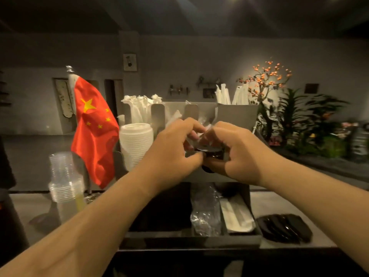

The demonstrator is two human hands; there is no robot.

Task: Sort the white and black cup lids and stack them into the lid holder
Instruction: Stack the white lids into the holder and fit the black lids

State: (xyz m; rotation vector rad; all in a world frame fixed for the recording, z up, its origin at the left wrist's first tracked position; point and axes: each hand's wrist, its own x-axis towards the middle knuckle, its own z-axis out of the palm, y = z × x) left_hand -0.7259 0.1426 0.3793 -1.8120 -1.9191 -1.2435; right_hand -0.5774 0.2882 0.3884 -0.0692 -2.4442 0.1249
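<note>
both forearms (99,226) reach over the desk (279,202) to the lid holder (237,114), where the fingers (191,124) of left hand (173,150) and right hand (239,156) pinch clear-wrapped black lids (211,151) just right of the stacked white lids (135,144), seemingly unwrapping them; next, peel the wrap clear and slot them in.

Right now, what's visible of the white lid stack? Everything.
The white lid stack is a tall, upright column of nested round lids, matte white, plastic by the look, rims showing as fine horizontal ridges. The top lid faces up, with a raised rim. It stands in the left slot of the lid holder; its base is hidden. A red flag hangs at its left. Neither hand touches it: the left hand and right hand grip black lids to its right.
</note>
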